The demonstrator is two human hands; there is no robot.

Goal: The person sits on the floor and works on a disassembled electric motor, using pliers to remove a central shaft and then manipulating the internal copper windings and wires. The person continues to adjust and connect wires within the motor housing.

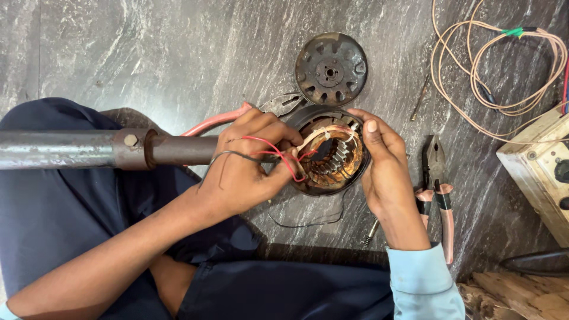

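stator [335, 160] held between both hands [249, 160]

Two hands, the left hand [246, 163] and right hand [382, 169], were at one motor stator [332, 157]. There were two pliers [437, 189] [249, 112], one round cover [331, 69], one metal pipe [106, 148], one wire coil [504, 65] and one wooden box [536, 172].

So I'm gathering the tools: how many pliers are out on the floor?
2. One pair of pliers lies right of the right hand; a second pair lies behind the left hand, partly hidden.
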